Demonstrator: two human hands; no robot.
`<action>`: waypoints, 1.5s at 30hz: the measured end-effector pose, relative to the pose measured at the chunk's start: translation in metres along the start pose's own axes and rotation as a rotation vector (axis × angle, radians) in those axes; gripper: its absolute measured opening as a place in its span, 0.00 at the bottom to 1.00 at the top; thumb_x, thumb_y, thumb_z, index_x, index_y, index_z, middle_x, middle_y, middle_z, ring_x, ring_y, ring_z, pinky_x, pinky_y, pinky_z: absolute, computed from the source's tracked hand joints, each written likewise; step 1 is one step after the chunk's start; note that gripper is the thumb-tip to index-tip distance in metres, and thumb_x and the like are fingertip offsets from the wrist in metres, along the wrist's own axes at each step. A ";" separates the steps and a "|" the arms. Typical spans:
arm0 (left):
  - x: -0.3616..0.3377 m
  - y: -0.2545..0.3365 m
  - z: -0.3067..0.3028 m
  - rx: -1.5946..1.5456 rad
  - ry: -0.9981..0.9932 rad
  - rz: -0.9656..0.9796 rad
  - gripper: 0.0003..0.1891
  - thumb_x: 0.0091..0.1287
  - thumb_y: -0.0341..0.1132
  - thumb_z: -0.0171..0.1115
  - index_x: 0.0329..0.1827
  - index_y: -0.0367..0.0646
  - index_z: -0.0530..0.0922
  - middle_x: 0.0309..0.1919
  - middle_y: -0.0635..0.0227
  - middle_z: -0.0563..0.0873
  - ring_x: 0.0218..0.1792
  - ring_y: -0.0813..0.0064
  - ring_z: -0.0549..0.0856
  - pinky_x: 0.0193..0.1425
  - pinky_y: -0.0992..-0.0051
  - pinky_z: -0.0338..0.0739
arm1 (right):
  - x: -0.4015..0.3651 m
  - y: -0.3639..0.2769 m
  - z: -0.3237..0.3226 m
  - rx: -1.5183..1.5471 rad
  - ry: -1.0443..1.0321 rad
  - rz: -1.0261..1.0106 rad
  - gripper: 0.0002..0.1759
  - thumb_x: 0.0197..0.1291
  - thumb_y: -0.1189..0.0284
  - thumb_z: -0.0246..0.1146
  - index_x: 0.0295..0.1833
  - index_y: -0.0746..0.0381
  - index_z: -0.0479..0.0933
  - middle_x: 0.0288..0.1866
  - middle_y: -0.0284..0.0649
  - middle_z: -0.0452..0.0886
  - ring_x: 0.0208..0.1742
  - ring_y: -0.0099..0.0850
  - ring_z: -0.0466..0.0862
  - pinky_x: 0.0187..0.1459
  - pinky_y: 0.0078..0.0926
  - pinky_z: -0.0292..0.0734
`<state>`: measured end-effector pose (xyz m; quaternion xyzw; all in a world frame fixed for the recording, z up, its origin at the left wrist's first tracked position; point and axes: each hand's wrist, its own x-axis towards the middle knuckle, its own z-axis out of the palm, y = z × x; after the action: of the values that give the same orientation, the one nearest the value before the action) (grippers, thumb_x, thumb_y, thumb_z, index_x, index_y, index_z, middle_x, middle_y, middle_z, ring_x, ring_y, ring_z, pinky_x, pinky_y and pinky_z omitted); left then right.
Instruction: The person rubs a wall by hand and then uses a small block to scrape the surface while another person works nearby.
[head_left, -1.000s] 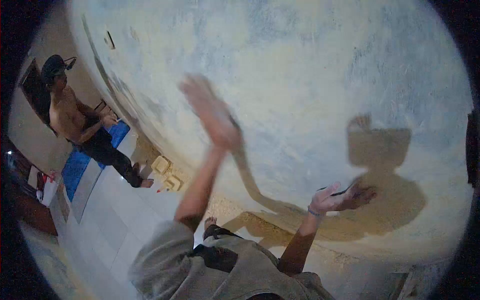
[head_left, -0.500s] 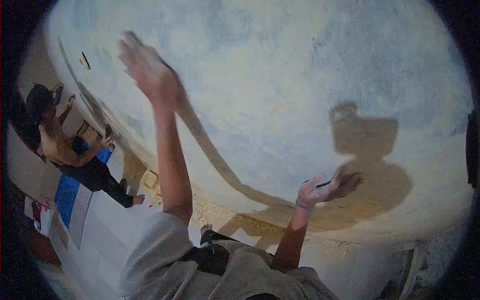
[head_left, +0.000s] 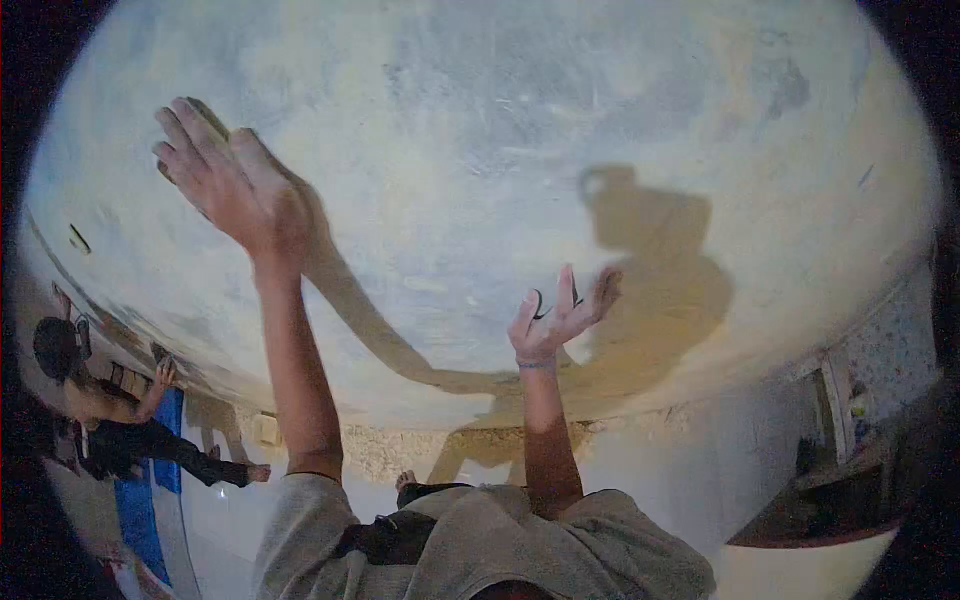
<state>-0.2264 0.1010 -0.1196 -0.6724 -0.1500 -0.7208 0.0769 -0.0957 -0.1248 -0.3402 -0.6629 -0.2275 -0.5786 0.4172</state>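
Note:
A wide wall (head_left: pixel 450 200) with patchy blue-grey and cream colouring fills most of the head view. My left hand (head_left: pixel 235 190) is raised at the upper left, right at its surface, fingers stretched out and holding nothing. Lower and nearer the middle, my right hand (head_left: pixel 555 325) is up beside the wall with its fingers spread and nothing in them. A band circles that wrist. Shadows of my arms and head fall across the wall.
At the left a person (head_left: pixel 105 395) works at the same wall, one hand close to it. A blue sheet (head_left: pixel 140 520) lies on the floor near that person. A rough sandy strip (head_left: pixel 370 452) runs along the wall's foot. Dark furniture (head_left: pixel 830 500) stands at the right.
The view has swung to the left, so the other person now sits further left and more shows at the right. My left hand appears lower; my right hand's fingers have spread more.

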 end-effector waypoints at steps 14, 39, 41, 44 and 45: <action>0.022 0.036 0.015 0.121 -0.093 0.466 0.29 0.73 0.39 0.45 0.77 0.37 0.65 0.79 0.57 0.63 0.80 0.48 0.55 0.83 0.50 0.42 | 0.009 0.000 0.004 0.014 0.039 0.013 0.25 0.68 0.56 0.56 0.69 0.49 0.75 0.76 0.56 0.63 0.78 0.60 0.57 0.74 0.68 0.45; 0.029 -0.132 0.023 0.185 0.135 0.164 0.31 0.82 0.46 0.30 0.78 0.33 0.59 0.79 0.51 0.60 0.81 0.54 0.55 0.83 0.54 0.38 | -0.002 0.001 0.020 0.025 -0.018 0.033 0.30 0.71 0.55 0.53 0.71 0.60 0.69 0.76 0.56 0.63 0.79 0.61 0.58 0.75 0.67 0.46; 0.000 -0.109 0.032 0.204 0.138 0.109 0.30 0.81 0.44 0.32 0.79 0.32 0.56 0.81 0.51 0.56 0.82 0.55 0.50 0.83 0.54 0.36 | 0.000 -0.001 0.021 -0.002 -0.018 0.026 0.30 0.72 0.56 0.52 0.72 0.61 0.68 0.77 0.58 0.62 0.79 0.62 0.56 0.75 0.67 0.45; -0.042 0.042 0.046 -0.034 -0.129 0.180 0.31 0.71 0.39 0.51 0.78 0.42 0.64 0.79 0.61 0.63 0.81 0.47 0.53 0.83 0.49 0.37 | -0.002 -0.002 0.034 -0.036 0.008 0.043 0.31 0.72 0.55 0.52 0.74 0.61 0.66 0.78 0.59 0.60 0.80 0.62 0.55 0.75 0.68 0.43; -0.055 0.078 0.041 -0.053 -0.301 0.223 0.31 0.70 0.43 0.53 0.78 0.55 0.67 0.79 0.68 0.65 0.80 0.51 0.56 0.83 0.50 0.39 | -0.004 -0.002 0.035 -0.043 0.004 0.063 0.32 0.72 0.55 0.52 0.74 0.62 0.66 0.78 0.59 0.59 0.80 0.62 0.54 0.75 0.68 0.43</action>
<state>-0.1585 0.0351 -0.1629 -0.7868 -0.0654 -0.6028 0.1152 -0.0777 -0.0946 -0.3428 -0.6774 -0.1929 -0.5714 0.4212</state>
